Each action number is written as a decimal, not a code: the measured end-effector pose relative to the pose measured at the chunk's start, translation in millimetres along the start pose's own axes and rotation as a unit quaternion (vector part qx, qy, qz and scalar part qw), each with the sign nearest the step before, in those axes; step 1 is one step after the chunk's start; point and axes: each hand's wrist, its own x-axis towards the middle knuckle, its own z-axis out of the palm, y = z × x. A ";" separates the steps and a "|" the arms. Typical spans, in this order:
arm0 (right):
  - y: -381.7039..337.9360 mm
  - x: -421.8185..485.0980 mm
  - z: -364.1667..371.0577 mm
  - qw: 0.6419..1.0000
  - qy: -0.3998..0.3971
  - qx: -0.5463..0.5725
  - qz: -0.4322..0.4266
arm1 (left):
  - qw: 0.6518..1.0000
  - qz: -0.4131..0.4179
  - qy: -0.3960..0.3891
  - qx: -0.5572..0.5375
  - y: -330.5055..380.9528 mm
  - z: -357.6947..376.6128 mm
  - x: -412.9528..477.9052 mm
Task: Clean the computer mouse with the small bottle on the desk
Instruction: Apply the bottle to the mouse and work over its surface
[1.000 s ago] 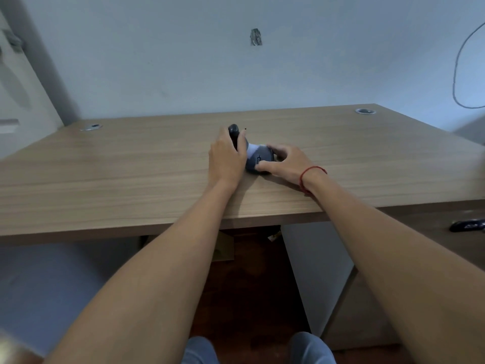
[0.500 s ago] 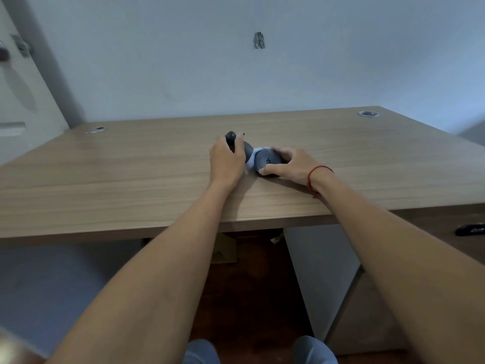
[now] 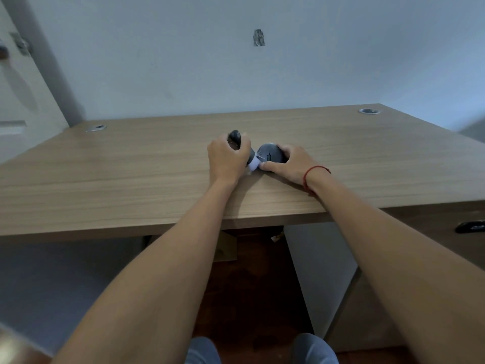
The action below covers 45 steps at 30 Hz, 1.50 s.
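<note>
I see my left hand (image 3: pixel 227 158) wrapped around the small bottle (image 3: pixel 242 148), dark body, tilted with its dark rounded end up toward the wall and its pale end (image 3: pixel 253 166) angled down to the right, right at the near-left edge of the mouse (image 3: pixel 270 153); contact there too small to confirm. My right hand (image 3: pixel 290 164) is closed on the grey mouse, fingers over its far right side and thumb along the near edge, holding it on the wooden surface (image 3: pixel 131 179). The mouse sits mid-surface, slightly right of centre, tipped so its top face with the scroll wheel faces the camera. A red string bracelet (image 3: pixel 313 173) is on the right wrist. Both forearms reach in from the bottom of the view. Two round cable grommets on the surface: one far left (image 3: pixel 95 128), one far right (image 3: pixel 369 111). Plain wall (image 3: pixel 183 61) behind with a small dark patch (image 3: pixel 258 38). Dark handle-like object (image 3: pixel 471 227) at the right edge below the surface, blurry. Grey-clad knees (image 3: pixel 262 350) at the bottom.
</note>
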 end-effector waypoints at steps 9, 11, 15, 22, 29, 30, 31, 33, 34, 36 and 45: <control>-3.9 -4.1 -4.6 1.000 -0.014 0.021 0.003 | 1.000 0.011 -0.005 0.029 -3.2 0.3 0.4; -2.9 -5.0 -1.6 1.000 -0.013 0.023 0.002 | 1.000 0.028 -0.010 0.006 -3.6 1.0 1.3; -3.8 -6.4 3.6 0.999 0.013 -0.034 -0.008 | 0.997 0.065 -0.024 -0.024 -6.7 4.0 1.9; -6.0 -11.1 0.9 0.998 0.038 -0.029 -0.037 | 0.996 0.092 0.020 -0.003 3.5 3.8 -2.0; -6.6 -8.6 2.9 0.999 0.043 -0.025 0.003 | 0.984 0.078 -0.047 0.151 17.2 13.1 18.0; -7.8 -9.6 2.3 0.999 0.042 -0.023 0.006 | 0.977 0.071 -0.068 0.188 18.7 11.6 26.3; -8.1 -9.8 2.0 0.999 0.042 -0.023 0.008 | 0.973 0.072 -0.089 0.203 20.2 8.8 32.9; -7.2 -9.6 1.2 0.999 0.039 -0.022 0.012 | 0.974 0.086 -0.111 0.180 20.9 4.8 38.9; -6.5 -10.2 0.8 0.999 0.036 -0.020 0.013 | 0.979 0.088 -0.113 0.143 19.2 4.6 37.9; -5.4 -9.8 1.4 0.999 0.033 -0.018 0.011 | 0.988 0.077 -0.117 0.060 14.9 6.7 33.0; -4.8 -8.3 1.7 0.999 0.033 -0.017 0.009 | 0.999 0.020 -0.037 0.014 0.0 1.1 23.2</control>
